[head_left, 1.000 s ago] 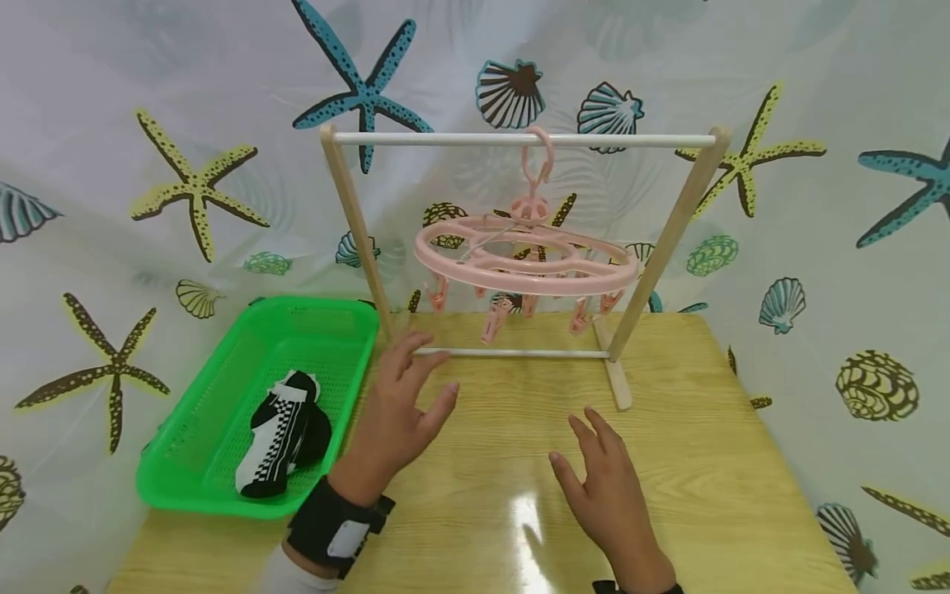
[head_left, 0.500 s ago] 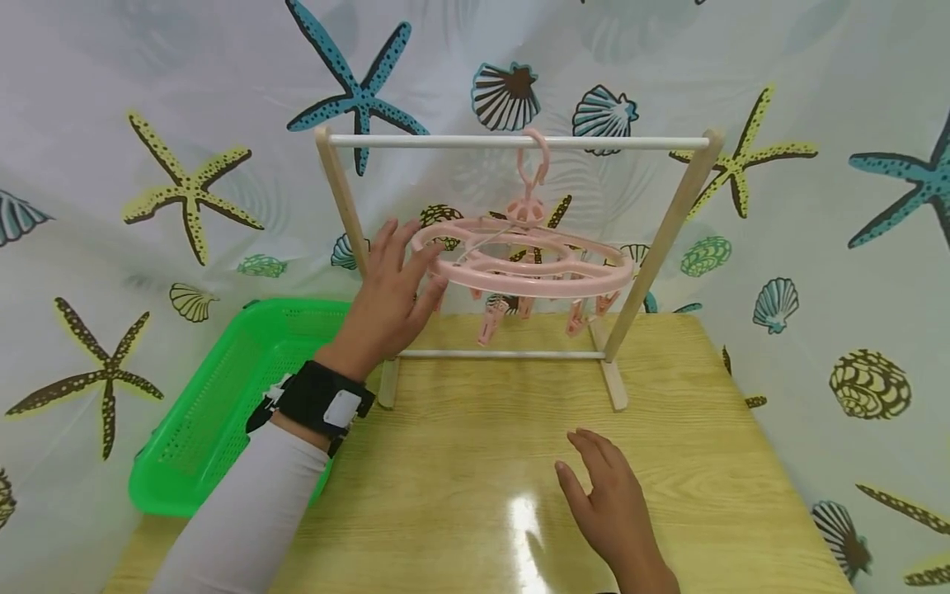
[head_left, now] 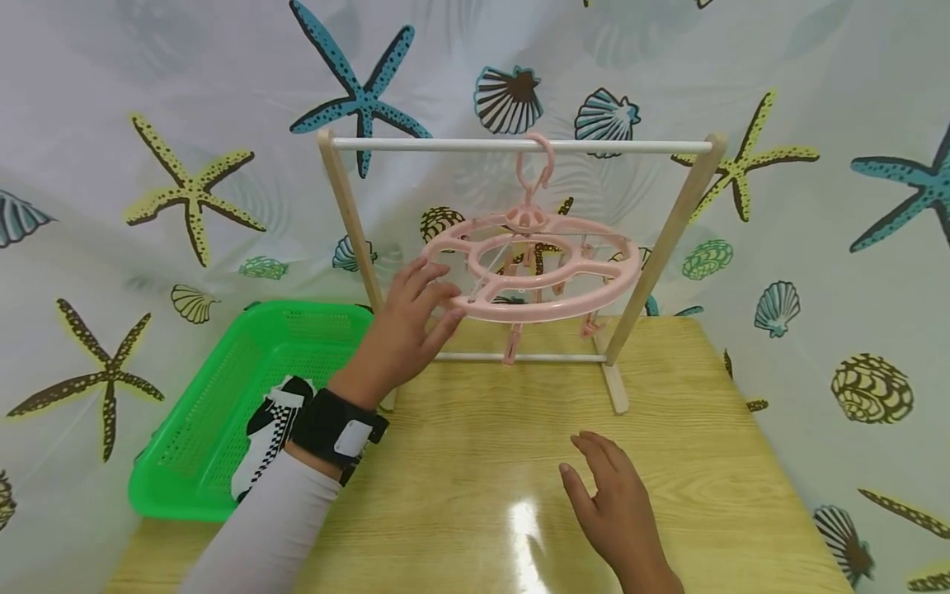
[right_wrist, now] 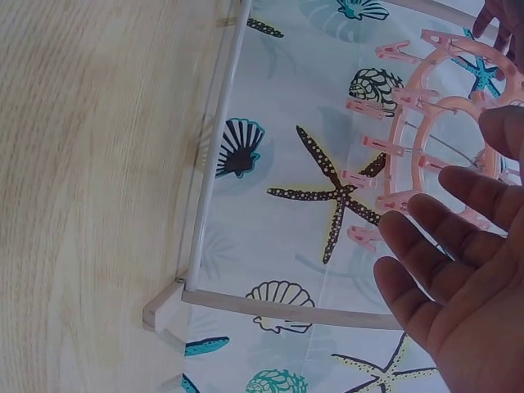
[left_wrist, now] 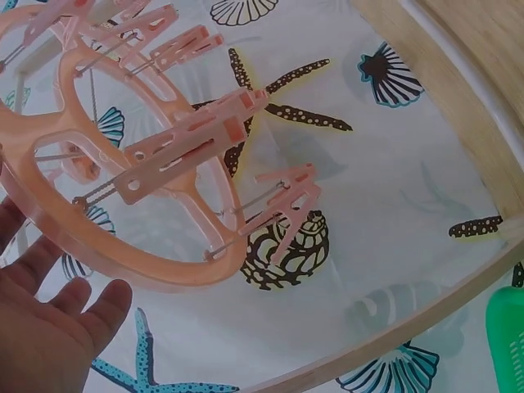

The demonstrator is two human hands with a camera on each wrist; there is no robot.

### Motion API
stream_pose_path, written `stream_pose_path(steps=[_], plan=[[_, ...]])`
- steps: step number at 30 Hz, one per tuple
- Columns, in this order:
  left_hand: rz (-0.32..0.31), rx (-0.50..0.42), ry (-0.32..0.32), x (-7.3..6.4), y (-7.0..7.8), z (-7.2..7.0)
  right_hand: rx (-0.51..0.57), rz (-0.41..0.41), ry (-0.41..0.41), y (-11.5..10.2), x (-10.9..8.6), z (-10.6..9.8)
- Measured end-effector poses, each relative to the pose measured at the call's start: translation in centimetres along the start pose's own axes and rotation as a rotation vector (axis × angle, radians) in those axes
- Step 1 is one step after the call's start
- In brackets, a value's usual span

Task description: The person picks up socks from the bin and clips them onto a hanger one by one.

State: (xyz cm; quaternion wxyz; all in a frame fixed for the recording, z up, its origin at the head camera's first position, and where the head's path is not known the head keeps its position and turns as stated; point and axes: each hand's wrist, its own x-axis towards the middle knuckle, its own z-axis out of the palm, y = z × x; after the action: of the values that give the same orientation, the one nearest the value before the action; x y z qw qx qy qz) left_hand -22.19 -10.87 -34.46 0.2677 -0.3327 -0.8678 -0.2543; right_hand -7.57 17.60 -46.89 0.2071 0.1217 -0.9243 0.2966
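Observation:
A pink oval clip hanger hangs by its hook from the white top bar of a small wooden rack. Pink clips dangle below it; none visibly holds anything. My left hand touches the hanger's left rim with loosely extended fingers. In the left wrist view, those fingers lie against the rim's outer side, not wrapped round it. Low over the table on the right, my right hand holds nothing, its fingers relaxed. A black-and-white checkered sock lies in the green basket, partly hidden by my left wrist.
The green basket stands left of the rack on a wood-grain table. Wooden posts flank the hanger, with a white lower bar between them. A patterned curtain closes off the back and sides.
My left hand has risen from beside the basket to the hanger's left rim. The hanger has turned and tilted, its near side now lower. My right hand has shifted slightly down.

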Motion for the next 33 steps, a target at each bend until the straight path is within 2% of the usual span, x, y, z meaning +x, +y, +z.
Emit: stream_pose_path(steps=[4, 11, 18, 22, 26, 30, 33], plan=[[0.03, -0.051, 0.024, -0.2, 0.2, 0.3, 0.007, 0.0, -0.004, -0.2, 0.1, 0.0], [-0.006, -0.082, 0.029, -0.5, 0.5, 0.5, 0.021, -0.007, 0.008, -0.7, 0.8, -0.2], [0.015, -0.083, 0.054, -0.5, 1.1, 0.7, 0.301, 0.182, 0.019, -2.1, 2.9, -1.6], [0.011, -0.07, 0.078, -0.7, 1.6, 0.6, 0.364, 0.186, 0.016, -2.6, 4.6, -2.2], [-0.001, -0.051, 0.101, -1.0, 2.1, 0.6, 0.42, 0.176, -0.02, -2.9, 6.4, -2.3], [-0.009, -0.028, 0.123, -1.3, 2.4, 0.7, 0.489, 0.203, -0.06, -2.7, 8.4, -1.5], [-0.012, -0.019, 0.131, -1.4, 2.6, 1.0, 0.524, 0.221, -0.061, -2.6, 9.8, -0.6]])
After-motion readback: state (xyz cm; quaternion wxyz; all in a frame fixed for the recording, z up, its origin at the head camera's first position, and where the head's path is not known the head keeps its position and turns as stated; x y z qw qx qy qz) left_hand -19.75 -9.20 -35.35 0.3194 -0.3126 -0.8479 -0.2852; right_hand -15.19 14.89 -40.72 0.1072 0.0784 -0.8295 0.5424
